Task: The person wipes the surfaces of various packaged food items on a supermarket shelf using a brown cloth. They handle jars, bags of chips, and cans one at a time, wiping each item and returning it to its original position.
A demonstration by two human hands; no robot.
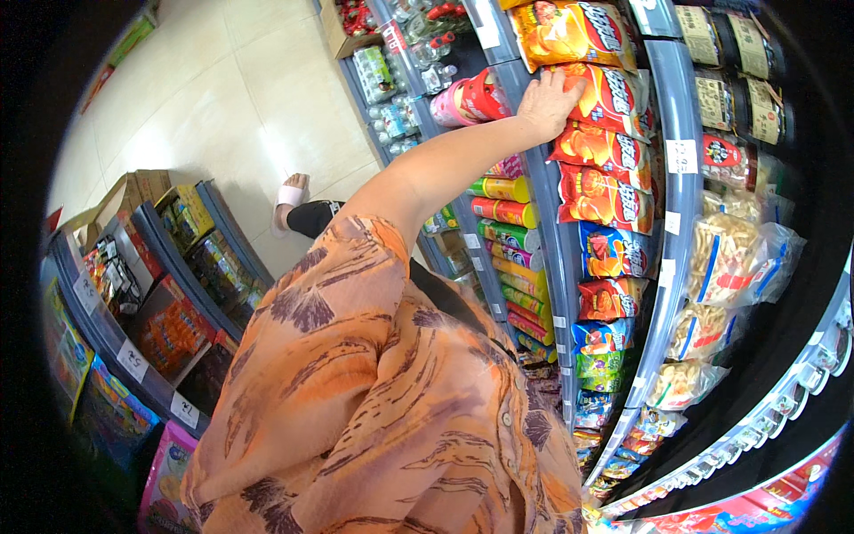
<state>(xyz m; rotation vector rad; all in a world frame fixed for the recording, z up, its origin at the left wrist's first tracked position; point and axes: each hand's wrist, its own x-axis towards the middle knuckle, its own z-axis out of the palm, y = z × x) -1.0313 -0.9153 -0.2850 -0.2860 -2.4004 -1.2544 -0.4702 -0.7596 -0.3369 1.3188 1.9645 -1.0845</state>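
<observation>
My left hand (552, 105) reaches to the shelf on the right, its fingers on the near end of a red bag of chips (600, 97). Whether the fingers grip the bag or only rest on it cannot be told. Directly above that bag in the picture is an orange bag of chips (574, 33). More red bags (604, 157) follow below it in the same row, then a blue bag (614, 250). A pink and red container (470, 100) lies on the neighbouring shelf, beside my forearm. My right hand is out of view.
Shelf edges (677, 133) with price tags run down the right side. Beyond them are jars (757, 107) and clear snack bags (724, 257). Snack canisters (510, 211) line a shelf by my arm. At left stands another shelf (127, 334) with packets. Tiled floor (200, 87) lies between.
</observation>
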